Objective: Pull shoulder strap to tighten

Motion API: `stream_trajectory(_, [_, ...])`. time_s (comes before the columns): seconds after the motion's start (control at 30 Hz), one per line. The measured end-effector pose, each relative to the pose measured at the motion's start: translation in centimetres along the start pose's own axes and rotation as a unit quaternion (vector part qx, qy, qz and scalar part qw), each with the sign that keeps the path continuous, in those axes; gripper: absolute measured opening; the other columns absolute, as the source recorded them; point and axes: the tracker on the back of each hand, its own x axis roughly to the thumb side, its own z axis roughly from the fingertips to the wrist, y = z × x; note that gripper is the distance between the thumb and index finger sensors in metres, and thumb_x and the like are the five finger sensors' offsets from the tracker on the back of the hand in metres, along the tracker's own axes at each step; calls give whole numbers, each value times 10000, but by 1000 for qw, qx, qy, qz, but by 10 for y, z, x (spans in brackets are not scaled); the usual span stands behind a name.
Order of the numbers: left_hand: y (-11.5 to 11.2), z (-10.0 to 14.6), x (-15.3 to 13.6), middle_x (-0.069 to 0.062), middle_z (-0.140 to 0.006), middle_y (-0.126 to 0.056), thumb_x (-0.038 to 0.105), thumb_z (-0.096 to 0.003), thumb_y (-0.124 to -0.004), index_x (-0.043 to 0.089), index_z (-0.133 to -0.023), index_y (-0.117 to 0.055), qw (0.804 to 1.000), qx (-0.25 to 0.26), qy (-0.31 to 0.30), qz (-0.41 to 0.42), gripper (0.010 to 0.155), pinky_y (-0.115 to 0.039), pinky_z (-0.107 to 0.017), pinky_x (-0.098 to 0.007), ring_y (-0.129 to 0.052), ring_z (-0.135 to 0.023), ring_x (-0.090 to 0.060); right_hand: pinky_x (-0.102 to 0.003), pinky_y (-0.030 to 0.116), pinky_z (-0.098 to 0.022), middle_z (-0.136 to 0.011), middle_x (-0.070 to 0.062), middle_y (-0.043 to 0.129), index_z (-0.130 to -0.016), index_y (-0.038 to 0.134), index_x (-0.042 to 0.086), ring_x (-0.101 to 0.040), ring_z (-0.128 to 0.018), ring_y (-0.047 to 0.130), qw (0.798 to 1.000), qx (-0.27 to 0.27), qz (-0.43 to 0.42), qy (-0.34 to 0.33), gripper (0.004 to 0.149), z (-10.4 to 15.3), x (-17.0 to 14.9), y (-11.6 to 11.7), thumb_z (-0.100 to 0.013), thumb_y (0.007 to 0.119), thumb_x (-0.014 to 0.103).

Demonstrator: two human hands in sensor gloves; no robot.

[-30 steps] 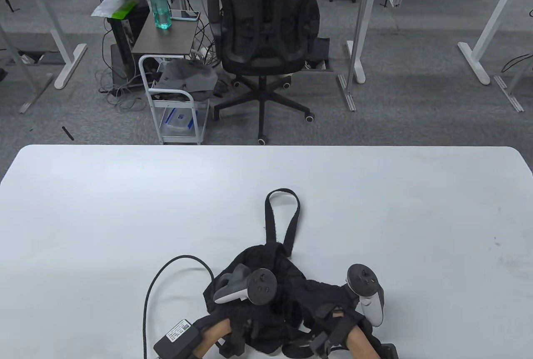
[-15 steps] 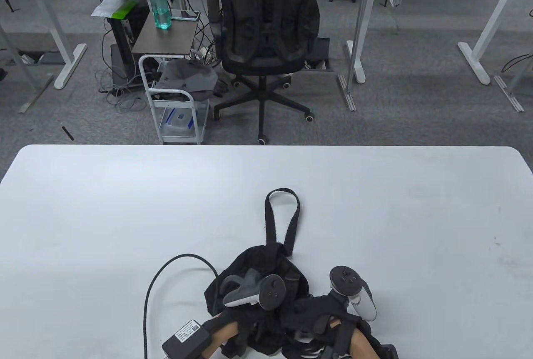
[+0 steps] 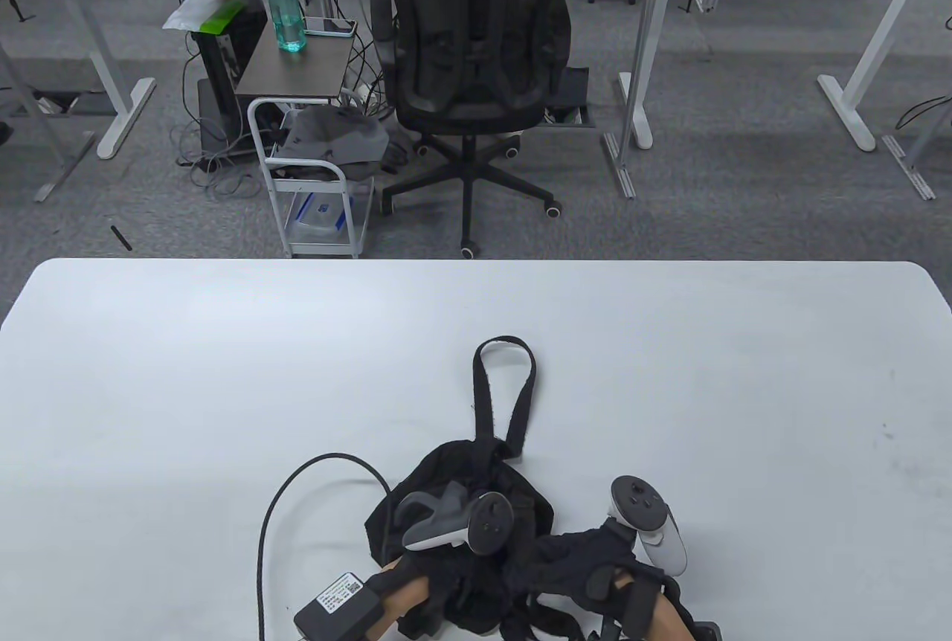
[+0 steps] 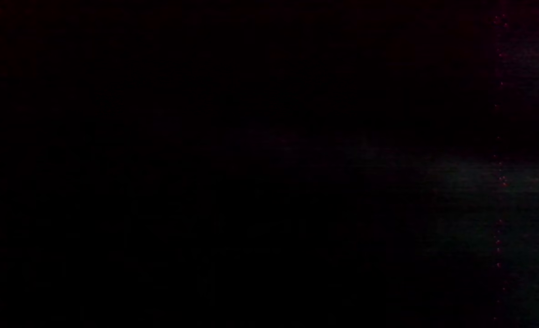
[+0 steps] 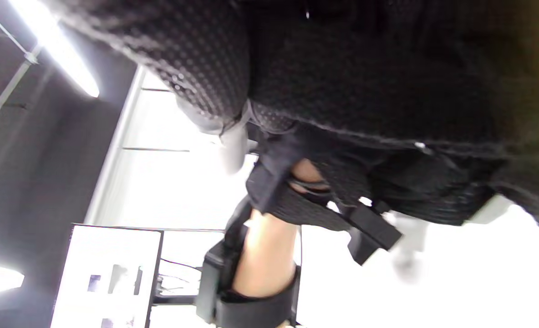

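A black fabric bag [image 3: 461,470] lies bunched near the table's front edge, and its shoulder strap [image 3: 520,403] runs away from me in a long flat loop. My left hand [image 3: 446,559] in its black glove sits on the bag's near left part, under its tracker [image 3: 454,522]; its fingers are lost in the dark cloth. Fingers curled, my right hand [image 3: 587,559] grips the bag's folds at its near right side. The left wrist view is black. The right wrist view shows bag cloth [image 5: 388,82] close up and my left forearm [image 5: 269,246].
A black cable [image 3: 297,477] arcs over the white table [image 3: 223,373] left of the bag, down to a black box [image 3: 338,600] on my left forearm. Beyond the far edge stand an office chair [image 3: 476,53] and a small white cart [image 3: 316,180].
My right hand swung left toward the bag, then came back right and slightly nearer. The left hand and its tracker crept a little right. The strap loop has kept its place.
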Motion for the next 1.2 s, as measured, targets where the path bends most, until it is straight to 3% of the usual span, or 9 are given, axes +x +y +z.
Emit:
stream_trajectory(0.17, [-1,0,1,39,-1025,-511,735,-178,-772,221,-1087,-236,1000,2,4,-6,1173,-657,-549,-303,-675,-752,-197,-679,605,-575,-744,-266,928,-739,910,56,-472,-698,906,998,-29,-34,-50,432,11,12,-12,-433,858,357])
stream_trajectory(0.33, [-1,-1,0,46,-1025,-506,736,-181,-774,228,-1086,-228,1000,1,8,-3,1173,-656,-549,-301,-673,-753,-193,-642,672,-553,-714,-267,954,-734,921,65,-450,-635,960,991,-67,-64,-93,432,19,19,-21,-434,855,368])
stream_trajectory(0.43, [0,-3,0,53,-1024,-504,738,-183,-776,235,-1083,-224,1000,1,18,3,1169,-657,-549,-297,-673,-753,-189,-588,750,-509,-696,-296,960,-700,948,49,-389,-504,1021,985,-83,-79,-128,435,22,25,-23,-425,864,377])
stream_trajectory(0.57, [1,-4,1,58,-1024,-498,740,-185,-773,238,-1081,-203,1000,2,23,1,1175,-658,-550,-294,-673,-756,-186,-570,777,-495,-672,-288,979,-684,961,67,-367,-476,1038,976,-105,-89,-167,438,31,33,-27,-415,872,401])
stream_trajectory(0.73, [2,-5,0,66,-1026,-490,742,-190,-770,243,-1080,-191,1000,0,31,2,1174,-656,-553,-289,-671,-760,-179,-604,746,-524,-683,-274,976,-686,962,84,-401,-557,1029,961,-119,-106,-227,440,43,46,-31,-407,880,414])
stream_trajectory(0.83, [3,-6,-1,77,-1027,-486,747,-191,-770,254,-1080,-184,999,-4,41,4,1173,-655,-555,-284,-670,-762,-174,-585,770,-509,-649,-283,994,-691,966,67,-399,-507,1045,953,-119,-115,-253,454,50,54,-34,-408,881,411])
stream_trajectory(0.97, [4,-6,-2,83,-1028,-479,748,-198,-764,261,-1079,-176,999,-6,51,8,1166,-653,-558,-280,-668,-765,-168,-555,809,-477,-618,-312,1008,-685,978,25,-384,-432,1073,951,-139,-106,-254,502,56,57,-36,-411,873,432])
stream_trajectory(1.2, [6,-12,-6,94,-1019,-484,753,-197,-755,273,-1077,-174,997,-6,77,22,1158,-657,-548,-267,-673,-753,-156,-488,907,-254,-354,-335,1076,-574,1021,-62,-294,-73,1083,965,-205,-13,-161,590,74,66,-44,-466,808,477])
